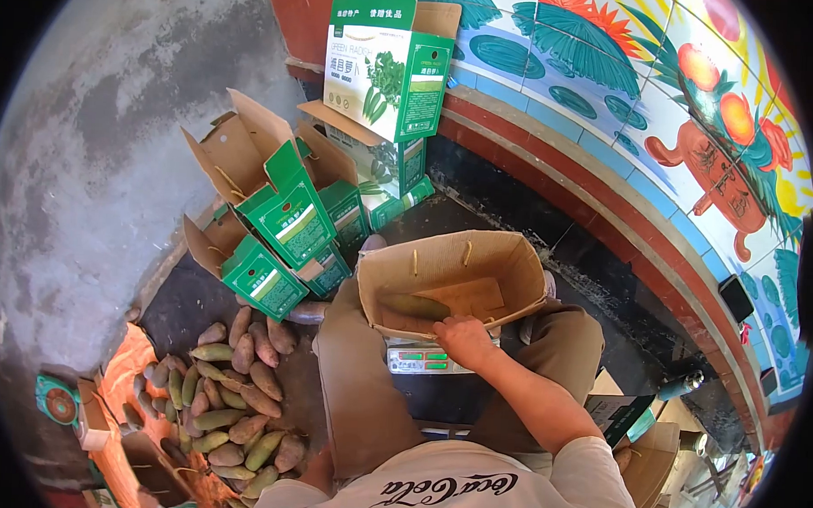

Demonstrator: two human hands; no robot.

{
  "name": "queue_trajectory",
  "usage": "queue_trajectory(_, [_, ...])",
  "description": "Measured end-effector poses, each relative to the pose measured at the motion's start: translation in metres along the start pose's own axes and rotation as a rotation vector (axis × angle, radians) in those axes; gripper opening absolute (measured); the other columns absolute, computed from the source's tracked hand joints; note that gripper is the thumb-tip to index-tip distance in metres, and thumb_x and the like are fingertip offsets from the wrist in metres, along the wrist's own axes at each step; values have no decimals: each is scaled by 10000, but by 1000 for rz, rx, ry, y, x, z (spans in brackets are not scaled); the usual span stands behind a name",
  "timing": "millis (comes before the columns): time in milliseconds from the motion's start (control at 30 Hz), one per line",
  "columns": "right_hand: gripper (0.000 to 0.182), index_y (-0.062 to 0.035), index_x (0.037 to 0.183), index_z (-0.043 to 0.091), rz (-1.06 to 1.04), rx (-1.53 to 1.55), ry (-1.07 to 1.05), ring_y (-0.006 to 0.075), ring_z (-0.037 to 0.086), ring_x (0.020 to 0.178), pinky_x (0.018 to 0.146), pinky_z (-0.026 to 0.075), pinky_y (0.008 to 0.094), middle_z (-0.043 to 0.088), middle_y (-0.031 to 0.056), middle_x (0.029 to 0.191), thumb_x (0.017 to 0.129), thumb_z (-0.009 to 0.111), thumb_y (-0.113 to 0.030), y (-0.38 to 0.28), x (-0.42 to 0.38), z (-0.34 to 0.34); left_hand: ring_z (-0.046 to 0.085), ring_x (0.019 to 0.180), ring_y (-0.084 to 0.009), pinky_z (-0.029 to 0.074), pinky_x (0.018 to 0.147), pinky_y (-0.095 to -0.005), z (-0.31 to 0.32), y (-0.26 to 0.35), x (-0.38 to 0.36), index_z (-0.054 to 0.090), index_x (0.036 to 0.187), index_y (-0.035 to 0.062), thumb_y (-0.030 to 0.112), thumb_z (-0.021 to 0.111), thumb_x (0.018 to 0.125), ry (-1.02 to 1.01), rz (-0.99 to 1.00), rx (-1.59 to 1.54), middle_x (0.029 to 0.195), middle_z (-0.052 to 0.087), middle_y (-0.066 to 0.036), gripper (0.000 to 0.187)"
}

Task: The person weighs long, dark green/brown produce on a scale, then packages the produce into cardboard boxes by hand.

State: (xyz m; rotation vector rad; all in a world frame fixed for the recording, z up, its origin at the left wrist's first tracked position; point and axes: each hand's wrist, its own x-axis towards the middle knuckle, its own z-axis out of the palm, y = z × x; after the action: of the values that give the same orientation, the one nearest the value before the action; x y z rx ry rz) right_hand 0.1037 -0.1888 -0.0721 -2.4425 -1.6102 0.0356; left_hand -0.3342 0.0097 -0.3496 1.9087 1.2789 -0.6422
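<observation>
A cardboard carry box (pixel 397 270) with its top open and rope handles sits between my knees on a digital scale (pixel 430 359) with lit green displays. Inside the box lies a long green radish (pixel 414 305). My right hand (pixel 463 339) reaches over the box's near rim, fingers curled around the radish's right end. To the left of my leg, a heap of green radishes (pixel 241 387), many coated with soil, covers the ground. Beside this heap, part of my left hand or wrist (pixel 318 472) shows; its fingers are hidden.
Open green-and-white radish cartons (pixel 291 219) are grouped ahead on the left, and further cartons (pixel 390 74) are stacked against the tiled wall (pixel 601 73). An orange sheet (pixel 117 459) and a small green dial scale (pixel 57 399) lie beyond the heap. More cardboard (pixel 652 460) stands at right.
</observation>
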Motion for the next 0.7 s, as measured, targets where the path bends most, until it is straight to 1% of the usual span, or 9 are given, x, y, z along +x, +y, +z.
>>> queue_trajectory(167, [112, -107, 821, 616, -6, 10, 36, 251, 632, 784, 690, 501, 373, 630, 66, 779, 783, 650, -206, 2, -1, 4, 612, 1033, -383, 494, 885, -443, 17, -14, -9, 632, 1159, 99, 309, 570, 867, -28, -37, -57, 1073, 650, -224, 365])
queue_trajectory(367, [123, -104, 809, 604, -32, 44, 103, 255, 620, 763, 680, 496, 379, 609, 67, 752, 761, 675, -192, 2, 1, 1, 607, 1045, -382, 491, 892, -442, 33, -22, -17, 630, 1166, 105, 313, 570, 866, -46, -77, -111, 1084, 646, -225, 370])
queue_trajectory(567, [130, -102, 818, 598, -17, 46, 78, 267, 616, 763, 686, 494, 393, 604, 73, 757, 759, 678, -187, 1, 3, -2, 602, 1057, -380, 488, 900, -440, 42, -21, -14, 628, 1172, 112, 318, 570, 864, -50, -95, -161, 1095, 642, -226, 375])
queue_trajectory(667, [177, -89, 908, 613, -7, 63, 33, 278, 608, 790, 713, 483, 402, 613, 82, 801, 777, 680, -188, 2, 3, -2, 600, 1063, -379, 487, 903, -439, 47, -19, -12, 627, 1175, 115, 320, 570, 863, -44, -94, -177, 1100, 640, -226, 378])
queue_trajectory(700, [180, -89, 908, 613, -9, 66, 42, 279, 608, 789, 713, 483, 401, 614, 83, 801, 773, 682, -185, 2, 2, -2, 599, 1065, -379, 487, 904, -439, 48, -18, -12, 627, 1176, 116, 321, 570, 863, -40, -91, -183, 1102, 640, -227, 379])
